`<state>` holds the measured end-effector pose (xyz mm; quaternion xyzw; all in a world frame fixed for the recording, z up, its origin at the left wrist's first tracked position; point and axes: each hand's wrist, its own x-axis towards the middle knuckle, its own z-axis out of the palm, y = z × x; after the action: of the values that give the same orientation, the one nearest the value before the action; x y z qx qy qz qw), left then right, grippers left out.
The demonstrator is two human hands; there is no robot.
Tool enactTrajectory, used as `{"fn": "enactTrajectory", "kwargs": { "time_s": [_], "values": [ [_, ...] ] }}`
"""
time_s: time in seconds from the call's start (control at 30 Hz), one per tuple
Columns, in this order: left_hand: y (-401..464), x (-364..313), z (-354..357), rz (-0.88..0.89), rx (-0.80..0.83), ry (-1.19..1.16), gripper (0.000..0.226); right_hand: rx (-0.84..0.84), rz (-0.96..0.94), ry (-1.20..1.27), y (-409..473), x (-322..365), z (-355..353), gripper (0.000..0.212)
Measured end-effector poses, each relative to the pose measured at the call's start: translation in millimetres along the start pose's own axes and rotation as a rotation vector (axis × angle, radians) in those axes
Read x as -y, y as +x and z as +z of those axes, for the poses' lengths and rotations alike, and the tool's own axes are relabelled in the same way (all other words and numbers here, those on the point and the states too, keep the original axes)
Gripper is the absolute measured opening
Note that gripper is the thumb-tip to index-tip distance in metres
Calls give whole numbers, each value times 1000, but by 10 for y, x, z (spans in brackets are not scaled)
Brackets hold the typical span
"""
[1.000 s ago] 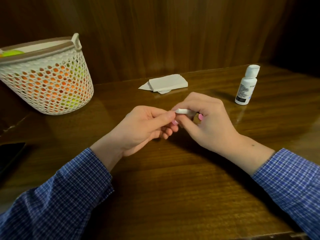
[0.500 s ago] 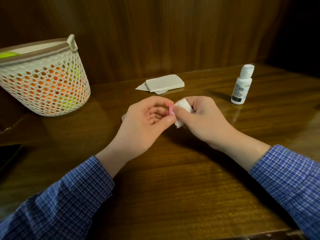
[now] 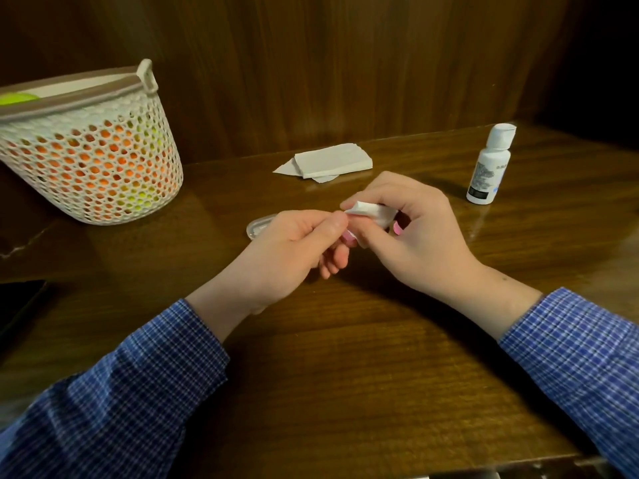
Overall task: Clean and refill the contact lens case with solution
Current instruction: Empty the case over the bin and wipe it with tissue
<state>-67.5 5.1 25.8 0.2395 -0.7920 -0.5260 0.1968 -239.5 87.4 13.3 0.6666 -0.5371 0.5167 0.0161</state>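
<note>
Fingers (image 3: 359, 205) pinch crumpled white tissue (image 3: 375, 214) against small pink case (image 3: 349, 238).

**No legible text**

The small white plastic bottle with a white cap (image 3: 488, 166), upright on the dark wooden bench (image 3: 345, 357), carries a label with grey print and a black block at its foot; the print is too small and blurred to read.
</note>
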Motion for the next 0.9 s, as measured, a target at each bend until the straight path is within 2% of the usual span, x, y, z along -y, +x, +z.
{"fn": "enactTrajectory", "kwargs": {
  "time_s": [0.07,0.13,0.27,0.4,0.5,0.57,0.67,0.8,0.9],
  "values": [
    [6,-5,0,-27,8,-71,45,1,31,26,0,22,6,13],
    [15,-16,3,-4,-25,-64,42,-3,174,89,24,32,-4,16],
    [-22,-4,16,225,-181,190,26,83,589,283,90,23,-9,31],
    [-52,21,51,431,-367,333,30,207,836,616,113,18,-9,46],
    [-49,14,42,555,-405,451,25,373,1017,894,139,-18,-59,36],
    [-46,13,33,612,-387,515,26,447,1073,933,148,-53,-89,26],
    [-36,28,23,550,-390,500,26,434,1082,897,163,-87,-100,17],
    [47,47,63,260,-383,250,28,209,1096,876,232,-145,-178,3],
    [210,21,148,151,-316,264,24,52,1068,924,290,-198,-315,4]
  ]
}}
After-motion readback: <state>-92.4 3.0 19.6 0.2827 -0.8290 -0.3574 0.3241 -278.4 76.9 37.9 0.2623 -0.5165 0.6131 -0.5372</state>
